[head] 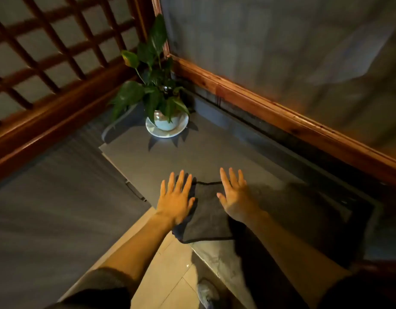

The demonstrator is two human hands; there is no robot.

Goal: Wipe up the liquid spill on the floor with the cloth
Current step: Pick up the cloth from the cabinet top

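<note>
The dark cloth (206, 216) lies flat on the grey worktop (174, 157), well short of the potted plant (158, 94), with the left hand (175, 200) and right hand (236, 197) spread open, gripping nothing; best to gather it firmly before carrying it down to the floor (170, 270).

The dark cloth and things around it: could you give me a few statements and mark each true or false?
1. The dark cloth lies on the grey countertop. True.
2. The left hand is clenched in a fist. False: its fingers are spread flat, partly over the cloth.
3. The right hand is open, fingers spread. True.
4. The potted plant stands between the hands. False: it stands in the far corner on a white saucer.
5. The cloth is on the floor. False: it is on the countertop.
</note>
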